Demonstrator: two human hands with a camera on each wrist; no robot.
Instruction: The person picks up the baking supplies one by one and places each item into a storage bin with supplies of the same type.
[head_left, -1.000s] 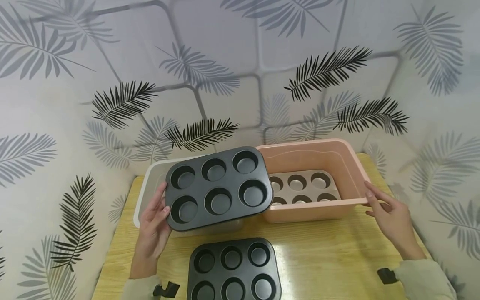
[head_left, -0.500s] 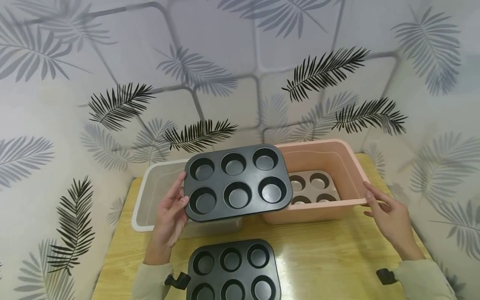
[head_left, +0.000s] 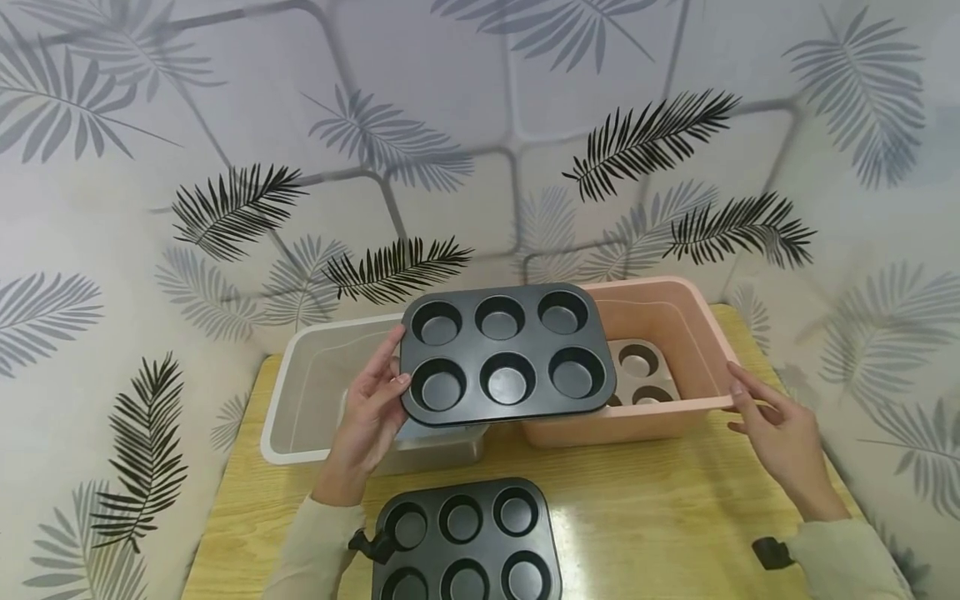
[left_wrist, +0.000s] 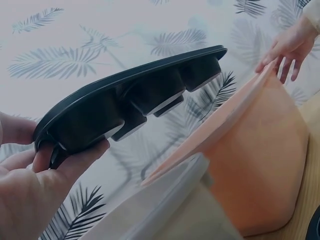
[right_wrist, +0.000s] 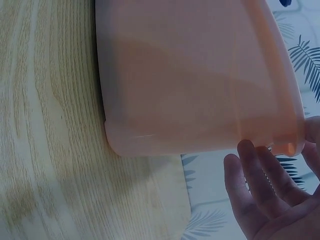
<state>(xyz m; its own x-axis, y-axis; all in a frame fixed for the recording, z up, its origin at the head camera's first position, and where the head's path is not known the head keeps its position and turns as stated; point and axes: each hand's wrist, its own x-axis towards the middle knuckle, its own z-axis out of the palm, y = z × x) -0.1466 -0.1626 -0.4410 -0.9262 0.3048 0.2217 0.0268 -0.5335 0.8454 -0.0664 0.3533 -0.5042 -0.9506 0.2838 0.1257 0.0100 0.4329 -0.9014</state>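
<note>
The left hand (head_left: 369, 418) is gripping a raised pan (head_left: 529, 351), bringing it nearer the pink bin (head_left: 615, 427) the right hand (head_left: 782, 443) is pinching.

No readable text, label, brand, number or sign appears in any of the three views: none on the upper dark muffin pan (head_left: 531, 350), the lower dark pan (head_left: 486, 540), the brown pan (head_left: 636, 379), the peach bin (head_left: 615, 430) or the pale bin (head_left: 442, 455), while the backdrop (head_left: 480, 208) (printed with leaves, not letters) carries no legible wording.
</note>
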